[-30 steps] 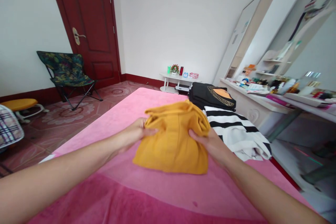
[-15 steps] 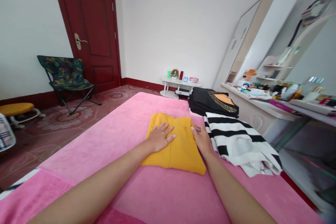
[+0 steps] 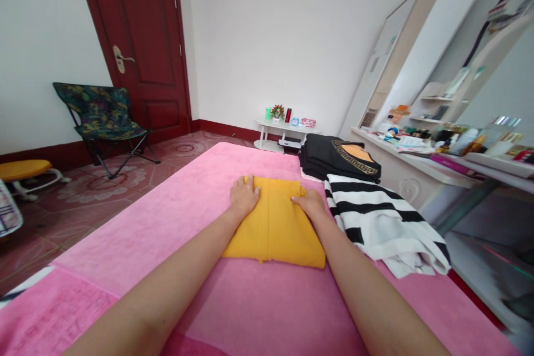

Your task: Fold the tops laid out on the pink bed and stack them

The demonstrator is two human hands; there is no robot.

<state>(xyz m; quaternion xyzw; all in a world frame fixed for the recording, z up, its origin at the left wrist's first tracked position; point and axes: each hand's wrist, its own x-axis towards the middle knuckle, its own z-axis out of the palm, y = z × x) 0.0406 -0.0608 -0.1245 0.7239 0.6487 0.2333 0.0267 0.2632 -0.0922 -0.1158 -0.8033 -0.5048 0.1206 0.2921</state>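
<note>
A folded yellow garment [image 3: 276, 225] lies flat on the pink bed cover [image 3: 175, 217]. My left hand [image 3: 243, 196] rests palm down on its far left corner with the fingers spread. Over the far right edge lies my right hand [image 3: 308, 204], fingers curled onto the cloth. Neither hand grips anything. To the right of the yellow garment lies a black and white striped garment [image 3: 375, 217], and behind that a folded black garment with a gold pattern [image 3: 340, 157].
A long white dresser [image 3: 417, 172] crowded with bottles and small items runs along the right side. A low white side table [image 3: 283, 128] stands by the far wall. A folding chair [image 3: 102, 117] and a red door [image 3: 146, 39] are at the left.
The yellow garment was held up between both hands a second ago and now lies flat on the bed. Both hands have slid to its far edge.
</note>
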